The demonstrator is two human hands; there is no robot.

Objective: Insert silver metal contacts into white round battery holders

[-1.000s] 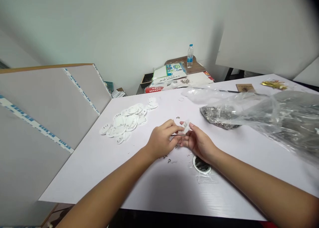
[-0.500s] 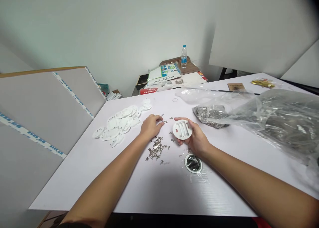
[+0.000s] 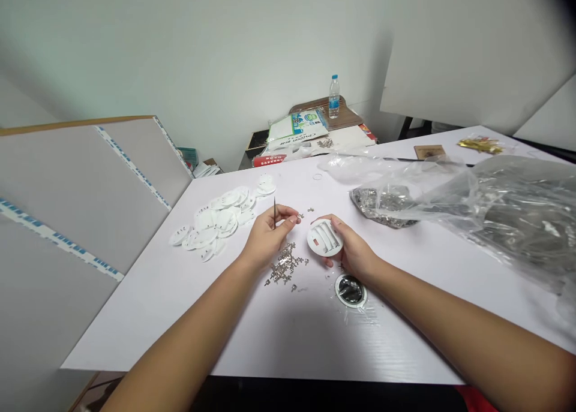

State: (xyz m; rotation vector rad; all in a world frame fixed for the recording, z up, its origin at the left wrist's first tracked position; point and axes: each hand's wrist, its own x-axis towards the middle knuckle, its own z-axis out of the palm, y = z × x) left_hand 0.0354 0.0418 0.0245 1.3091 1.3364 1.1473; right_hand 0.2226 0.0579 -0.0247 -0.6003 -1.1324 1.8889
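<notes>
Head view: left hand [image 3: 269,233] pinches a small silver metal clip [image 3: 300,216], left of round white plastic case [image 3: 324,238] (slots [image 3: 327,235] slanting near-right) in right hand [image 3: 354,246].

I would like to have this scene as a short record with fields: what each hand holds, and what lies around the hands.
Left hand: holds a thin dark rod; a small metal piece shows at the fingertips
Right hand: holds a white round part, slotted side visible
Between the forearms: loose metal pieces; a dark disc with white rim, near the right wrist
Far left: heap of white plates
Far right: clear plastic bag
Background: bottle, blue cap
</notes>
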